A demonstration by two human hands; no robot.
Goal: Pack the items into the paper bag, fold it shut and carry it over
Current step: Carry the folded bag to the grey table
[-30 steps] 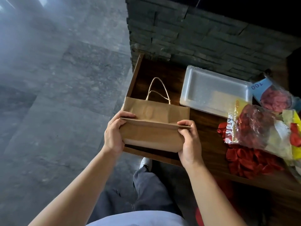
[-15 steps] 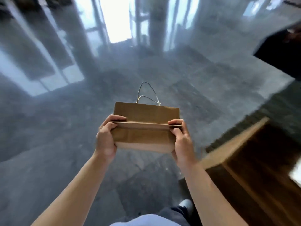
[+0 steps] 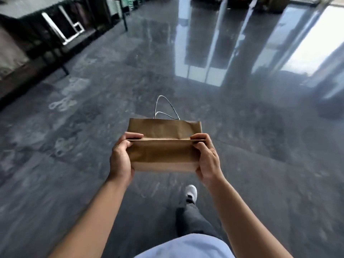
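A brown paper bag (image 3: 163,151) hangs in the air in front of me, its top folded over along a crease. White cord handles (image 3: 164,108) stick out from its far edge. My left hand (image 3: 121,159) grips the bag's left end, thumb on top of the fold. At the other end my right hand (image 3: 207,161) pinches the fold the same way. The bag's contents are hidden.
Below me lies a glossy dark stone floor (image 3: 242,146) with bright window reflections at the upper right. A dark table or bench with thin legs (image 3: 46,45) stands at the upper left. My own leg and white shoe (image 3: 191,191) step forward under the bag.
I have turned away from the wooden table with the tray and balloon packs; it has left the view. The bag stays held in both hands, now over open floor.
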